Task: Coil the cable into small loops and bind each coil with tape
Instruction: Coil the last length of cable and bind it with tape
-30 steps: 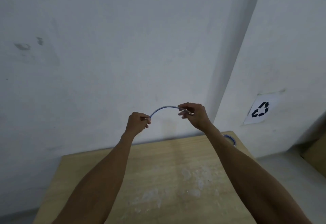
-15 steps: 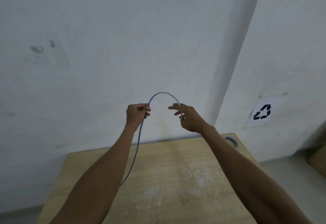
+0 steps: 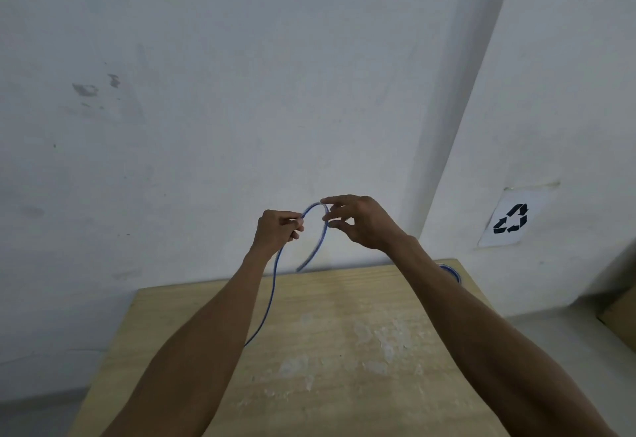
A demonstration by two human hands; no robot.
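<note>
A thin blue cable (image 3: 272, 295) is held up in front of the white wall, above the far edge of the wooden table (image 3: 309, 350). My left hand (image 3: 277, 231) grips it in curled fingers. From there the cable arches up in a small loop to my right hand (image 3: 358, 221), which pinches it between thumb and fingertips. One end hangs down below the right hand. The long part drops from the left hand and passes behind my left forearm. A roll of blue tape (image 3: 451, 273) lies at the table's far right corner, partly hidden by my right arm.
A white wall stands close behind the table, with a corner column to the right. A paper recycling sign (image 3: 512, 219) is stuck low on the right wall. A brown box edge (image 3: 619, 316) shows at the far right.
My hands have come closer together. The flat arc of cable between them has bent into a tight small loop, and a free end now hangs below the right hand.
</note>
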